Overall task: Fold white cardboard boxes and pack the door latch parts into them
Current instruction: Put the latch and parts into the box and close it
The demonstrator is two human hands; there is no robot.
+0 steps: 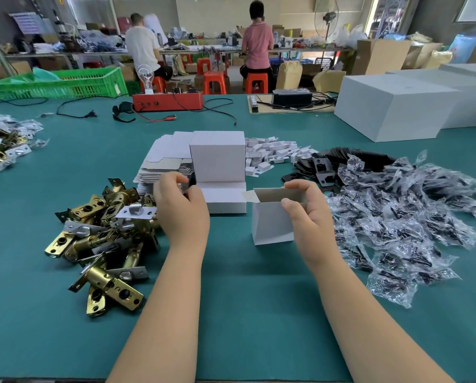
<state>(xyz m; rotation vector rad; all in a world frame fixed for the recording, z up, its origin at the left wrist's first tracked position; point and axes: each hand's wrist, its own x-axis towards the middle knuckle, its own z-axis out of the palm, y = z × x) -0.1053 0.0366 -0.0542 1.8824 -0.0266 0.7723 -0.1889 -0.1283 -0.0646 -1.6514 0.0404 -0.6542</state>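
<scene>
My right hand (310, 217) grips the small white box (271, 219), standing upright, long axis vertical, open mouth up, thumb over its near wall and fingers behind the far one. It stands on the teal table (245, 299) in a busy workshop, brass latches (101, 239) piled at nine o'clock, bagged screws (413, 222) at three. My left hand (180, 205) pinches something dark I can't identify, at ten o'clock from the box.

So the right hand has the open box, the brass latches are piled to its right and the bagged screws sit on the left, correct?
Not quite: the sides are swapped. The head view shows the right hand with its grip on the open white box, but the brass latches are piled on the left and the bagged screws lie on the right.
</scene>
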